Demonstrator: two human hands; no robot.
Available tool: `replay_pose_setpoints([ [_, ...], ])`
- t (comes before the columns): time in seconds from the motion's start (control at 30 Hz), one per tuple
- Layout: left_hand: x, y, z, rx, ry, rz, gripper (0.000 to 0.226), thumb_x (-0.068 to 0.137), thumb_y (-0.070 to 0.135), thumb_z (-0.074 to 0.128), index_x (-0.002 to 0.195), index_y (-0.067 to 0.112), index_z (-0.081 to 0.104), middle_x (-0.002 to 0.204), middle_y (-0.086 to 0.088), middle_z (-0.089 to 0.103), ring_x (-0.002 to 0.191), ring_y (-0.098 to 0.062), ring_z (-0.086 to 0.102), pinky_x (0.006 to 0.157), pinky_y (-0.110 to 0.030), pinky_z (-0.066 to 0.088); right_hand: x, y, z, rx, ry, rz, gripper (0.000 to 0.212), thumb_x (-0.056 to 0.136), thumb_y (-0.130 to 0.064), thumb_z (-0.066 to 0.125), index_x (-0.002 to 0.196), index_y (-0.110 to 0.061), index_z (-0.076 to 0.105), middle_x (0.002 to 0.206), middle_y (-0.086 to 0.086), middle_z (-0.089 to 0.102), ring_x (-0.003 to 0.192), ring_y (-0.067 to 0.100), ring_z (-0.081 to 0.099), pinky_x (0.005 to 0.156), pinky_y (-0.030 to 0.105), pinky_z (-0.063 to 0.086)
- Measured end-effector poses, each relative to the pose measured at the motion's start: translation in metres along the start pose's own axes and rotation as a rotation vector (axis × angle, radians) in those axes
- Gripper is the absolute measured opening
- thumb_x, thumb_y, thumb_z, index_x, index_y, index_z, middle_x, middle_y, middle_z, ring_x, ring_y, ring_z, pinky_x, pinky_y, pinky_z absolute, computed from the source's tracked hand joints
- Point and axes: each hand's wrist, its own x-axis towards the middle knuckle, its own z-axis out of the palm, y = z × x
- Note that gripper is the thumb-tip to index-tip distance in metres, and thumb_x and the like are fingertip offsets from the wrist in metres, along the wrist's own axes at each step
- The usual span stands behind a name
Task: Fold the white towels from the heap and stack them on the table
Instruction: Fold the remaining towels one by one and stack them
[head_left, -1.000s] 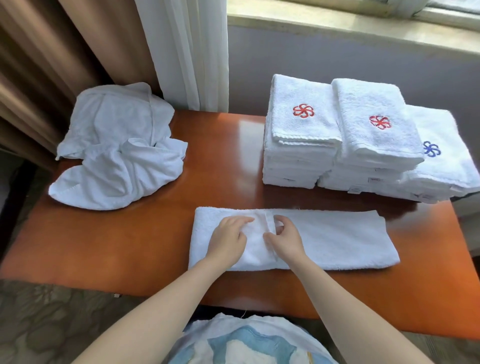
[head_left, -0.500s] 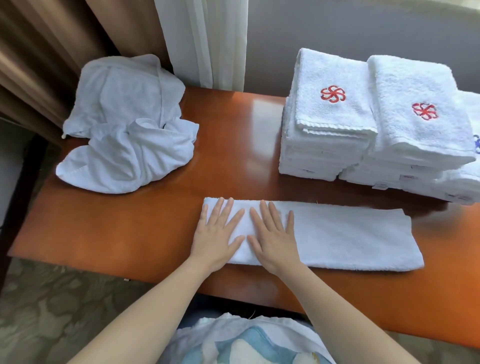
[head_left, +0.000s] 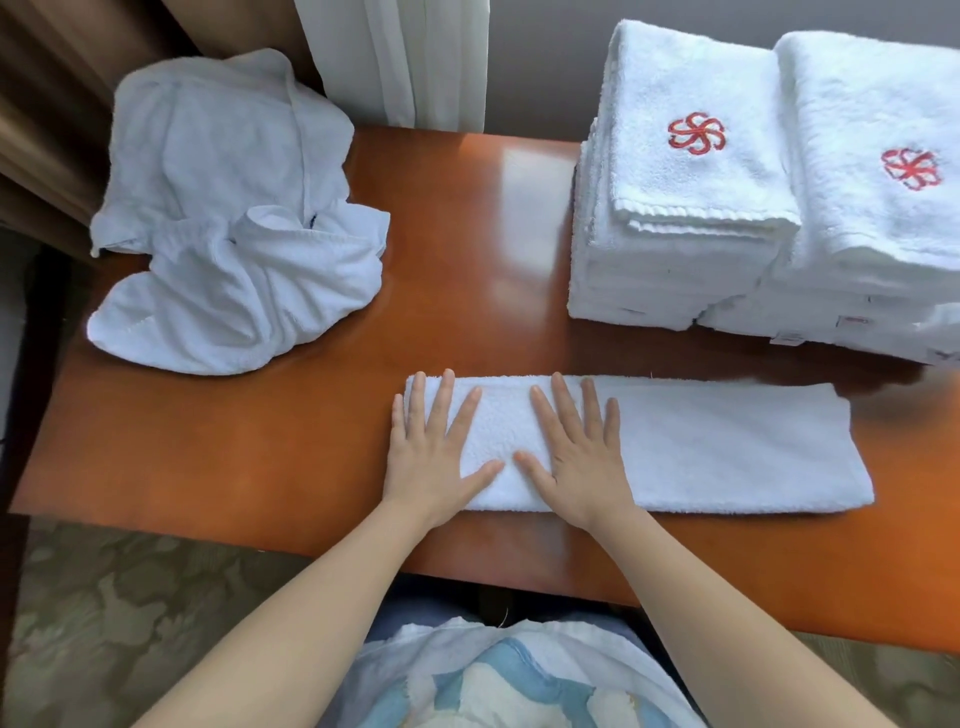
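On table (head_left: 291, 457), folded towel (head_left: 727, 457) long axis left-right; both hands flat.

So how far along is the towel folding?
Done: folded stacks stand far right on the table. In hand: one towel lies folded into a long strip, left hand and right hand pressing flat on its left end. Left: finish folding it, stack it, then the heap at far left.

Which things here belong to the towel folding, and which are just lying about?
Part of the job: half-folded towel, pressed flat by the left hand and right hand; heap of unfolded towels; folded stacks; table.

Just there: white curtain; brown drape; patterned carpet.
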Motion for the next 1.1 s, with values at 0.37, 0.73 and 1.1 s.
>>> replay_pose_setpoints([
  [0.37,0.023,0.084,-0.039,0.043,-0.058,0.102,0.077,0.098,0.063,0.02,0.156,0.027,-0.016,0.162,-0.008,-0.027,0.148,-0.03,-0.027,0.117,-0.057,-0.016,-0.029,0.045,-0.04,0.305,0.142,-0.001,0.063,0.104,-0.027,0.038,0.158,-0.031,0.004,0.165,-0.007,-0.008,0.153,0.012,-0.005,0.122,0.034,-0.01],
  [0.73,0.066,0.234,-0.058,-0.01,-0.174,0.585,0.069,0.103,0.043,0.037,0.159,0.023,0.001,0.166,-0.006,-0.011,0.152,-0.024,-0.014,0.123,-0.041,-0.009,-0.093,0.175,-0.076,0.3,0.29,0.633,0.062,0.095,-0.022,0.052,0.153,-0.022,0.032,0.162,0.001,0.025,0.153,0.022,0.006,0.122,0.047,-0.001],
  [1.1,0.121,0.326,-0.075,0.056,-0.156,0.694,0.053,0.101,0.019,0.043,0.152,0.024,0.032,0.163,-0.007,0.019,0.139,-0.03,0.033,0.099,-0.042,0.041,-0.111,0.219,-0.079,0.571,0.168,0.923,0.065,0.094,-0.031,0.06,0.152,-0.023,0.031,0.145,0.004,0.038,0.132,0.025,0.039,0.092,0.037,0.047],
])
